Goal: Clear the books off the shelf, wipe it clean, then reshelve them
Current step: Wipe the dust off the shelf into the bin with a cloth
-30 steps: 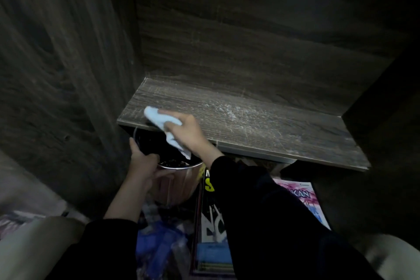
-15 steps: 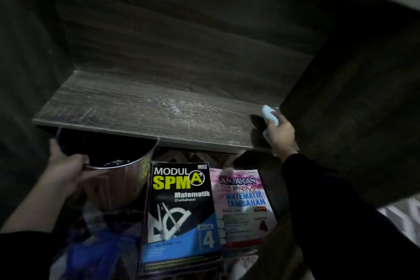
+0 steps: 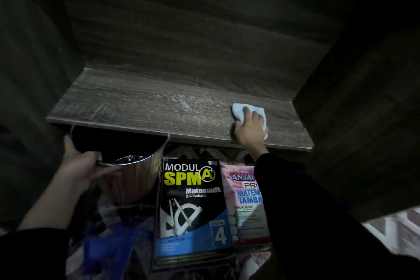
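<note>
The dark wooden shelf (image 3: 141,107) is bare of books and shows pale dusty streaks near its middle. My right hand (image 3: 248,130) presses a light blue cloth (image 3: 241,111) onto the shelf's right part, fingers curled over it. My left hand (image 3: 79,163) grips the rim of a shiny metal bucket (image 3: 131,179) held just under the shelf's front edge at the left. Two books lie flat below the shelf: a black and blue "Modul SPM Matematik" book (image 3: 193,209) and a pink maths book (image 3: 243,202), partly hidden by my right sleeve.
Dark wooden side walls (image 3: 363,98) close in the shelf left and right, with a back panel behind. A blue plastic bag (image 3: 106,250) lies on the patterned floor below the bucket. Pale floor shows at the lower right.
My right hand swept the cloth from the shelf's left end to its right corner, then came back a little toward the middle. The left hand still holds the bucket.
</note>
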